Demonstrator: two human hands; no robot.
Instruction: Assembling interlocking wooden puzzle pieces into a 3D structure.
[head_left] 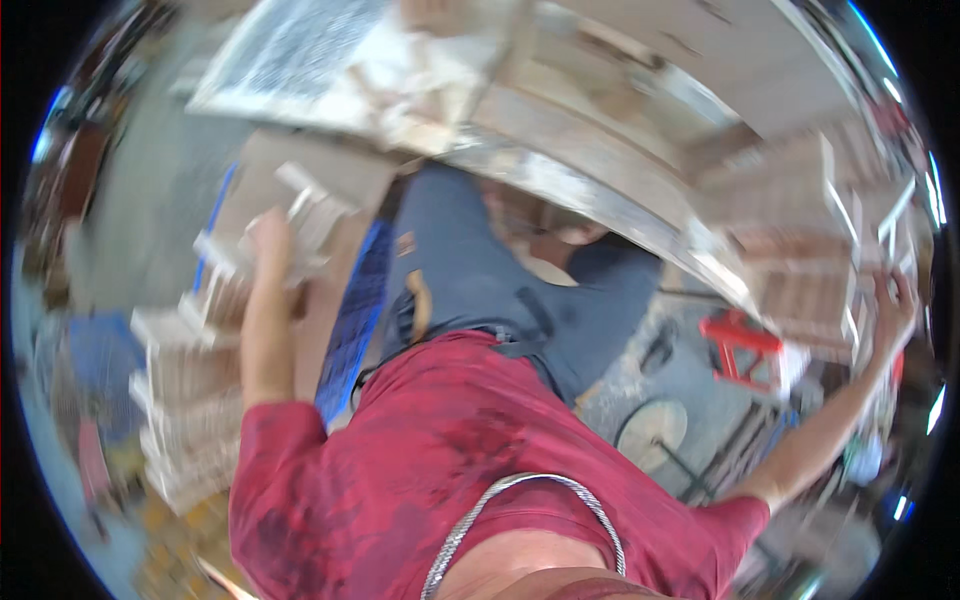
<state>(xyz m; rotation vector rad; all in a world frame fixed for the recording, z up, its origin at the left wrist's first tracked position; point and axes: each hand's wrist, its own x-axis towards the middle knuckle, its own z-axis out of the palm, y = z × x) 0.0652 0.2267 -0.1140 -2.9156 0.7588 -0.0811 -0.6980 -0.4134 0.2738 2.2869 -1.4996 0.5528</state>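
My left hand (268,236) reaches out to the left, at a pale wooden piece (318,225) that lies on top of a stack of wooden pieces (190,400). Motion blur smears its fingers, so their grip does not show. Far to the right, my right hand (893,308) is beside another stack of wooden pieces with white edges (800,270). Its fingers are apart and reach toward the white-edged end of that stack; whether they touch it is unclear.
A worktable (600,180) with wooden boards stretches across in front of me. A red stool (742,350) stands beneath its right end, near a round disc on a stand (652,432). On the left, a brown board (335,300) lies beside a blue crate-like object (362,310).
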